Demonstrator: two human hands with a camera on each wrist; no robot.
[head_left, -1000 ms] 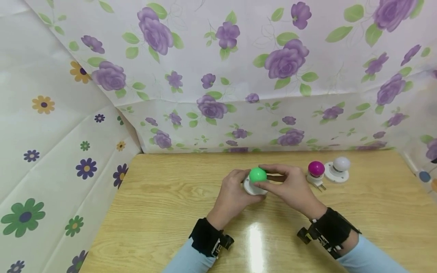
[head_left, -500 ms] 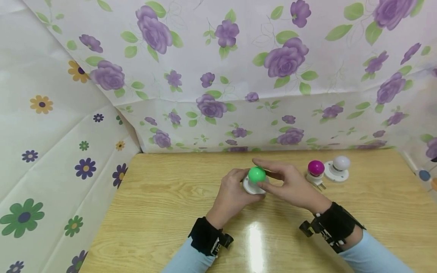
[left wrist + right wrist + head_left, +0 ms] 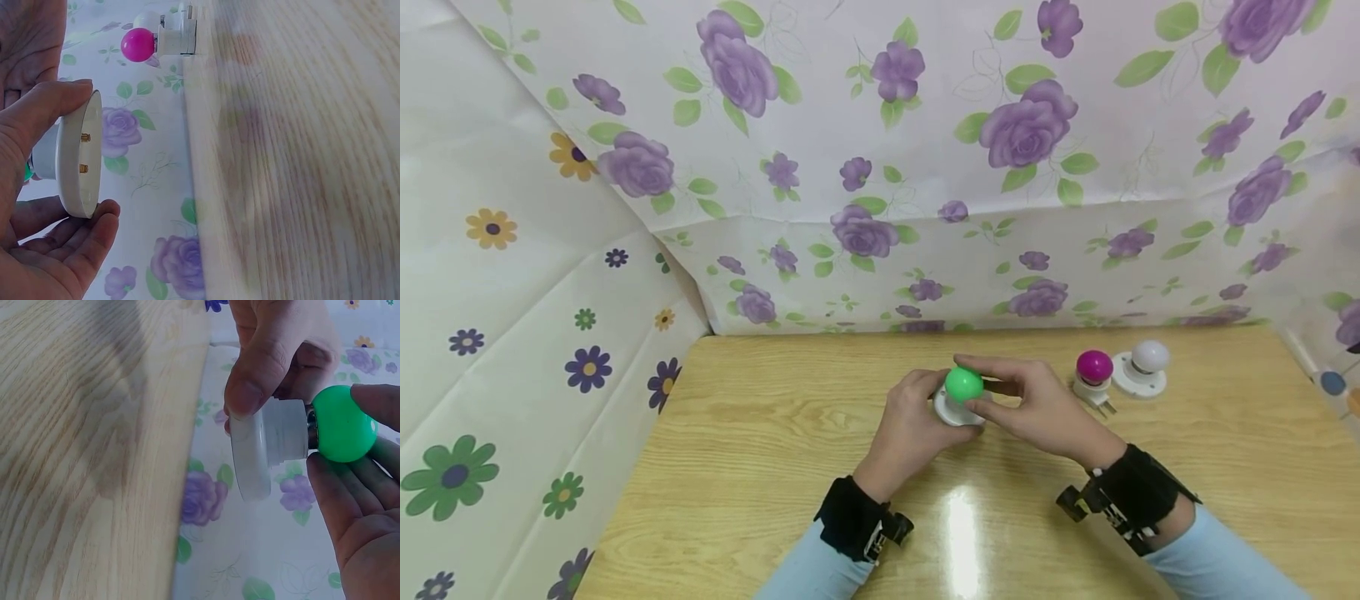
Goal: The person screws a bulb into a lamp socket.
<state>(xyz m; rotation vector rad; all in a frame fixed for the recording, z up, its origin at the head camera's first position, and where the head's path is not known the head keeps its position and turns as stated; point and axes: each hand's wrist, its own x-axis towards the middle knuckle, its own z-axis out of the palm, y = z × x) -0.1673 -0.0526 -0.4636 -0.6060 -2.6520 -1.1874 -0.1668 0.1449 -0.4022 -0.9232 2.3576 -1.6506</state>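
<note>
My left hand [image 3: 912, 421] grips a round white lamp socket [image 3: 950, 412] by the rim of its base, thumb on one side and fingers on the other. The underside of the socket [image 3: 80, 156], with two brass terminals, faces the left wrist camera and is held up off the table. A green bulb [image 3: 964, 384] sits in the socket's neck; a strip of its metal screw shows between bulb and neck in the right wrist view. My right hand [image 3: 1037, 406] pinches the green bulb [image 3: 345, 425] between thumb and fingers.
On the wooden table [image 3: 760, 458], to the right, a magenta bulb [image 3: 1094, 367] stands in a white plug-in holder [image 3: 1092, 392]. Beside it is a white bulb [image 3: 1150, 357] in a round socket [image 3: 1138, 383]. Flowered sheets [image 3: 865, 283] hang behind and to the left.
My right hand's fingers loosened and spread from the green bulb half a second ago, and are now back around it. My left hand and the socket have barely moved.
</note>
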